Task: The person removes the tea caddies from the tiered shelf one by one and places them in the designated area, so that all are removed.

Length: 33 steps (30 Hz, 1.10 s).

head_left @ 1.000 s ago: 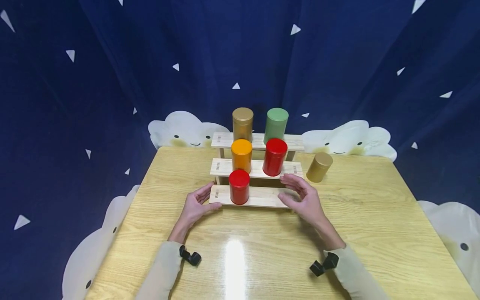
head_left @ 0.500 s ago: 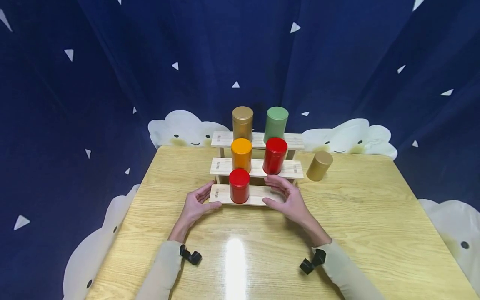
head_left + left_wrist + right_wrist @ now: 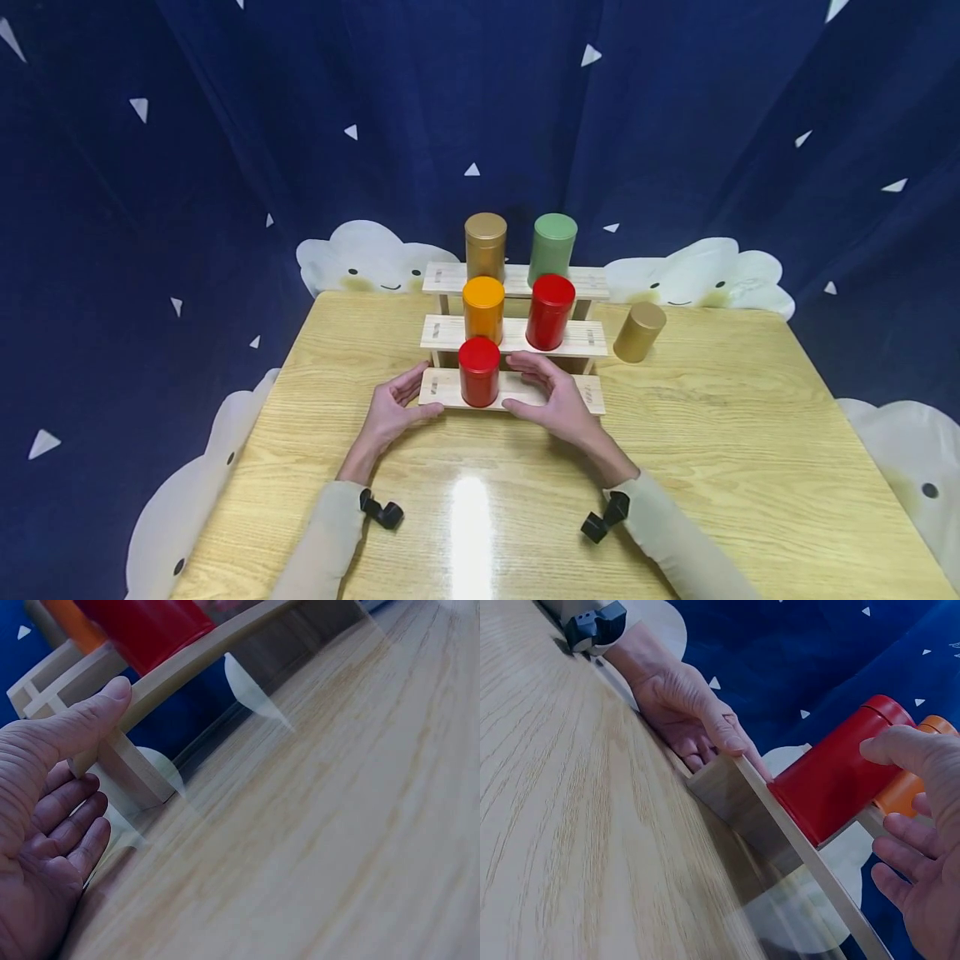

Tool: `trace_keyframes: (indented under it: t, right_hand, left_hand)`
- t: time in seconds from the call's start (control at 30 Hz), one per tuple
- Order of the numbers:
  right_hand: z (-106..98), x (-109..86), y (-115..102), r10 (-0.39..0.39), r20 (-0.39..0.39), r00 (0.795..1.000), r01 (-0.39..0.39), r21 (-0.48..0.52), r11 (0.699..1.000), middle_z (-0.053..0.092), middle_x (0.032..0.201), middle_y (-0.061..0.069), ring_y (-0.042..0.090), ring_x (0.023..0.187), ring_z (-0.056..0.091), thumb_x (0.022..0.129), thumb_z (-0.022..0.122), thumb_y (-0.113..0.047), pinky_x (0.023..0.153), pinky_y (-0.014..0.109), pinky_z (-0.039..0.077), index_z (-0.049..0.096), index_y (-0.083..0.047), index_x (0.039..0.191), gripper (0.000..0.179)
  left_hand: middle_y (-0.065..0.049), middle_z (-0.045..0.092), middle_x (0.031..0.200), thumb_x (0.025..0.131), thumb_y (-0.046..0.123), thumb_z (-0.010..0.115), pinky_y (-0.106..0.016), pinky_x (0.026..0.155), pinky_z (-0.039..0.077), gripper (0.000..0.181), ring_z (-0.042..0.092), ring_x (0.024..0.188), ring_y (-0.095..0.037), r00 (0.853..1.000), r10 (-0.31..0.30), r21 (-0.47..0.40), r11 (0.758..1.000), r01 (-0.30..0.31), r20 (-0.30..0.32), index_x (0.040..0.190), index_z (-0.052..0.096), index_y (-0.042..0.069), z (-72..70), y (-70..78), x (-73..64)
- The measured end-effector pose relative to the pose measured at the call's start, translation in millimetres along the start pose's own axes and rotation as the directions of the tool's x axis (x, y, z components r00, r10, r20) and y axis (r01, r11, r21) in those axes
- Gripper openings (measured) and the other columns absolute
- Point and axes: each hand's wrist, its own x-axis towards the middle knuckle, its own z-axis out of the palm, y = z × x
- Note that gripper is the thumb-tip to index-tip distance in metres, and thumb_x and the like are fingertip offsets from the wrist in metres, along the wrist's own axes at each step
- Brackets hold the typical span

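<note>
A three-step wooden display rack (image 3: pixel 540 390) stands on the table. My left hand (image 3: pixel 392 414) grips the left end of its lowest step, thumb at the front edge and fingers round the far side. On that step stands a red canister (image 3: pixel 478 373) with a lid. My right hand (image 3: pixel 553 400) is just right of this canister, thumb and fingers spread apart with nothing between them. In the right wrist view the thumb overlaps the canister's upper side (image 3: pixel 840 769). The middle step bears an orange canister (image 3: pixel 483 312) and another red canister (image 3: pixel 551 312).
The top step bears a gold canister (image 3: pixel 485 246) and a green canister (image 3: pixel 552 250). Another gold canister (image 3: pixel 639 332) stands on the wooden table (image 3: pixel 735 433), right of the rack. A dark blue curtain (image 3: pixel 480 108) with white clouds hangs behind the table.
My right hand has moved left along the lowest step, from its right end to beside the red canister. My left hand and the canisters have stayed in place.
</note>
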Motion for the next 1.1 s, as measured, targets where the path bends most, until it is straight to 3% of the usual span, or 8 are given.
trace_keyframes:
  t: [0.2,0.5,0.7,0.87,1.1]
  right_hand:
    - [7,5.0,1,0.012,0.009,1.0,-0.012,-0.004,1.0,0.064,0.14,0.014,0.037,0.131,0.059,0.082,0.087,0.001,0.114,0.059,0.047,0.057,-0.005,0.144,0.069]
    - [16,15.0,3,-0.012,0.005,1.0,0.012,0.019,1.0,0.065,0.139,0.017,0.036,0.126,0.063,0.081,0.087,0.004,0.114,0.055,0.048,0.055,0.0,0.144,0.071]
    - [20,19.8,4,-0.013,0.005,1.0,0.013,-0.018,1.0,0.066,0.138,0.015,0.033,0.125,0.064,0.081,0.088,0.001,0.113,0.05,0.05,0.054,-0.001,0.146,0.072]
    - [24,21.1,8,0.0,-0.011,1.0,0.0,-0.025,1.0,0.067,0.137,0.014,0.032,0.125,0.064,0.081,0.089,0.0,0.112,0.049,0.051,0.055,-0.002,0.145,0.072]
    - [34,18.2,9,0.036,-0.071,0.997,-0.037,-0.002,0.999,0.068,0.135,0.013,0.032,0.123,0.065,0.08,0.09,-0.002,0.111,0.049,0.053,0.057,-0.004,0.143,0.071]
  left_hand:
    - [-0.016,0.056,0.152,0.078,-0.005,0.089,-0.024,0.115,0.045,0.081,0.051,0.143,-0.033,1.0,-0.001,-0.003,1.0,0.001,-0.005,0.151,0.054,0.001,0.8,0.4,0.2]
    - [-0.016,0.055,0.153,0.078,-0.004,0.089,-0.027,0.116,0.045,0.082,0.051,0.143,-0.032,1.0,-0.007,0.004,1.0,0.007,-0.013,0.151,0.053,0.001,2.1,1.8,1.1]
    - [-0.017,0.055,0.153,0.078,-0.005,0.089,-0.027,0.116,0.044,0.082,0.051,0.143,-0.032,1.0,-0.009,-0.006,1.0,0.009,-0.01,0.151,0.053,0.001,2.7,3.0,1.6]
    - [-0.017,0.055,0.153,0.078,-0.005,0.089,-0.025,0.115,0.046,0.082,0.051,0.143,-0.033,1.0,-0.006,-0.013,1.0,0.006,-0.001,0.151,0.052,-0.001,2.4,2.9,2.0]
    - [-0.016,0.055,0.153,0.079,-0.001,0.09,-0.023,0.114,0.046,0.082,0.051,0.143,-0.033,1.0,-0.012,0.044,0.999,0.012,-0.01,0.151,0.053,0.003,1.2,1.6,-1.5]
